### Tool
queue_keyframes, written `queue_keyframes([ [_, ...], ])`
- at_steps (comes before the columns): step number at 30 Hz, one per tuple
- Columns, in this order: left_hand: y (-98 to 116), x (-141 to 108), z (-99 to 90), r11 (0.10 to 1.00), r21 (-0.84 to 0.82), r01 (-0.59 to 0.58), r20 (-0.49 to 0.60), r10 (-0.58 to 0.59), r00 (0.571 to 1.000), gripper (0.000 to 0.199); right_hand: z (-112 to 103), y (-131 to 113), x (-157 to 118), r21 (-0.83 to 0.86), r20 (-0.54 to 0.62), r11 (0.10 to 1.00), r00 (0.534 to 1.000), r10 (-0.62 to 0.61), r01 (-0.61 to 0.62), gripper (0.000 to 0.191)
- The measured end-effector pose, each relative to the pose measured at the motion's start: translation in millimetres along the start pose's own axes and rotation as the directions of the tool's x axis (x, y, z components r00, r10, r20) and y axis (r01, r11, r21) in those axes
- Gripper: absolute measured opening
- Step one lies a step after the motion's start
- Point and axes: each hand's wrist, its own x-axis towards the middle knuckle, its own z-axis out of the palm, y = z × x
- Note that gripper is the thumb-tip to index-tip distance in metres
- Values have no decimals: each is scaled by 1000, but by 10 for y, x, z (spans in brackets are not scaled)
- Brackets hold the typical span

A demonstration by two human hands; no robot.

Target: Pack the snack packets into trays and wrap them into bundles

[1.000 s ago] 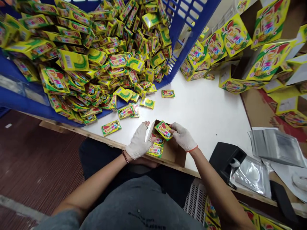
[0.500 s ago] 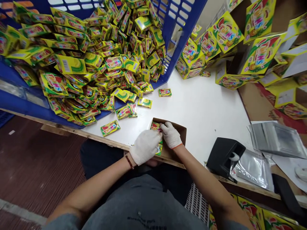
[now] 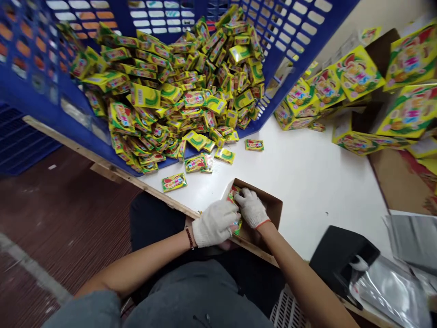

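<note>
An open brown cardboard box (image 3: 278, 214) lies at the table's front edge, with small yellow-and-green printed boxes (image 3: 232, 193) lined up along its left side. My left hand (image 3: 215, 224), in a white glove, reaches over the left wall, its fingers curled against the small boxes. Inside the carton, my right hand (image 3: 251, 208), also gloved, bends its fingers onto the same row. The gloves partly cover what the fingertips grip. Several loose small boxes lie to the left, one of them a flat box (image 3: 174, 182) near the table edge.
A blue plastic crate (image 3: 273, 95) heaped with small boxes stands at the back left. Larger yellow display cartons (image 3: 360, 73) are stacked at the back right. A black tape dispenser (image 3: 343, 255) and clear plastic sheets (image 3: 392, 287) lie at the right on the white table (image 3: 307, 182).
The view has swung left, so everything appears shifted right and lower. Both hands stay at the left side of the carton, with only slight finger movement.
</note>
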Motion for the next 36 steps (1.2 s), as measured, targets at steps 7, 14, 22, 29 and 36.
queue_keyframes([
  [7,-1011,-527,-786,515,399,759,-100,-798,594,53,-42,79,-98,450,-164,893,983,84,-1,40],
  [14,-312,6,-577,960,218,173,-20,-173,985,63,-806,-6,-387,437,-364,874,930,-44,212,36],
  [22,241,311,-210,988,155,-18,161,-8,987,33,-738,320,-495,58,345,990,933,103,-131,19],
  [29,157,40,-144,989,112,-100,290,64,955,23,-265,186,-330,67,459,982,879,128,-177,14],
  [36,-587,118,-390,932,139,335,-163,-312,936,31,-143,12,-394,100,448,984,889,88,-147,30],
])
